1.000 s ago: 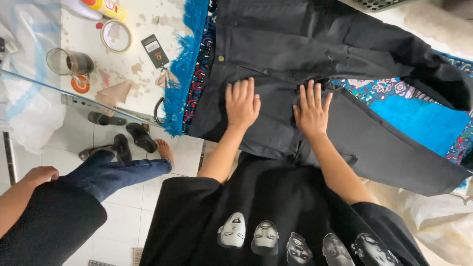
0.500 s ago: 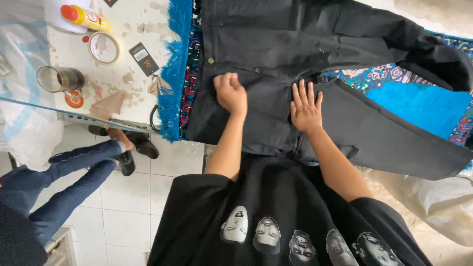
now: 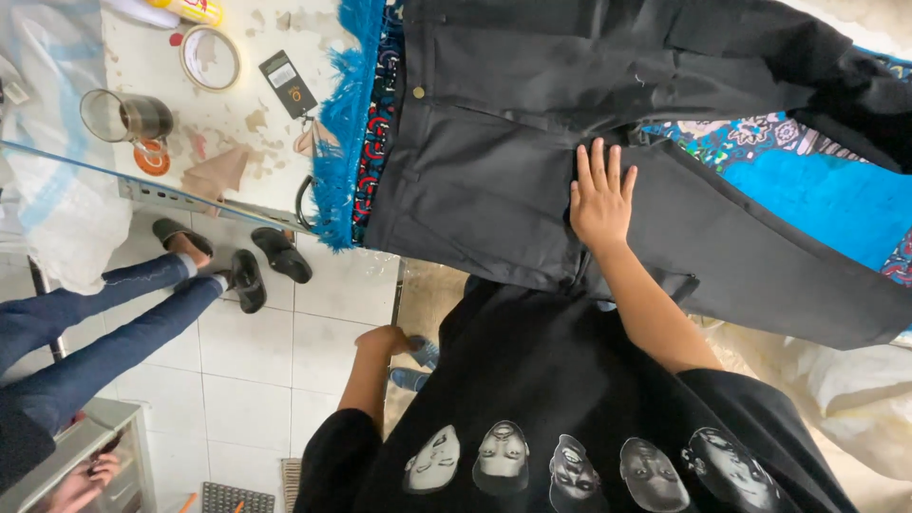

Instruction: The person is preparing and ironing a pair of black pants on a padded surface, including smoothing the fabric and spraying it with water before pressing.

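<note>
Trousers (image 3: pixel 532 142), black and spread flat, lie across a patterned blue cloth (image 3: pixel 817 190) on the counter (image 3: pixel 237 123), their lower edge hanging just past its near side. Nearest the camera, the left hand (image 3: pixel 385 340) hangs off the counter beside the body, loosely curled and holding nothing. The right hand (image 3: pixel 600 195) rests open, palm down, on the fabric where the legs meet. With only one hand pinning them, the trousers could likely slide toward the floor, dragging the fringed cloth along. Farther left, a glass mug (image 3: pixel 128 116), a tape roll (image 3: pixel 210 58) and a paper tag (image 3: pixel 288 84) sit near the fringe; a tugged cloth might knock them. Another person's sandalled feet (image 3: pixel 233 261) stand close below.
</note>
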